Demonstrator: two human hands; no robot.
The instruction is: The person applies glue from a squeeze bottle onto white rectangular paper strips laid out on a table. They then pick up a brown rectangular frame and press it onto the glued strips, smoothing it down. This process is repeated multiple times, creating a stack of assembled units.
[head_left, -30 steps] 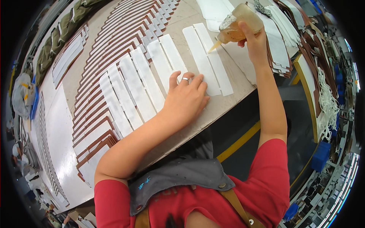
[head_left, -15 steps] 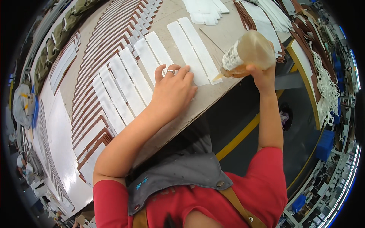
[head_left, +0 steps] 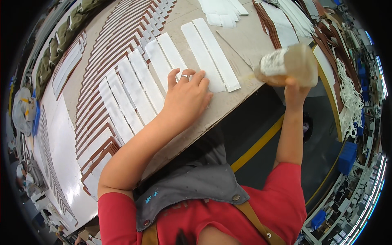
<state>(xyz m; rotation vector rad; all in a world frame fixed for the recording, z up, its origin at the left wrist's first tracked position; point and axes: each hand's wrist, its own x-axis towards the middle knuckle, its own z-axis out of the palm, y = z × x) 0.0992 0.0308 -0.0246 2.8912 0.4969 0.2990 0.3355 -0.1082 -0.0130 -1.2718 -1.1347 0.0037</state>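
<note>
My right hand (head_left: 296, 94) grips a squeeze bottle (head_left: 300, 63) of cloudy yellowish liquid, with a pale label. The bottle lies tilted on its side past the table's front edge, its blurred nozzle pointing left over the tabletop. My left hand (head_left: 185, 100), a ring on one finger, rests palm down with bent, parted fingers over the lower end of a pair of white strips (head_left: 163, 51). It holds nothing. Right of it lies another pair of white strips (head_left: 212, 57), apart from the bottle's tip. More long white strips (head_left: 136, 79) lie to the left, partly behind my left forearm.
Overlapping rows of brown-edged white pieces (head_left: 96, 67) spread across the left of the table (head_left: 249, 32). A thin rod (head_left: 234, 50) lies right of the strips. White pieces (head_left: 222, 12) and brown strips (head_left: 267, 26) sit at the far side. White cords (head_left: 349, 96) hang at right.
My right hand has moved the bottle to the right and tilted it flatter, so its nozzle has left the end of the right-hand strips. My left hand has stayed nearly in place.
</note>
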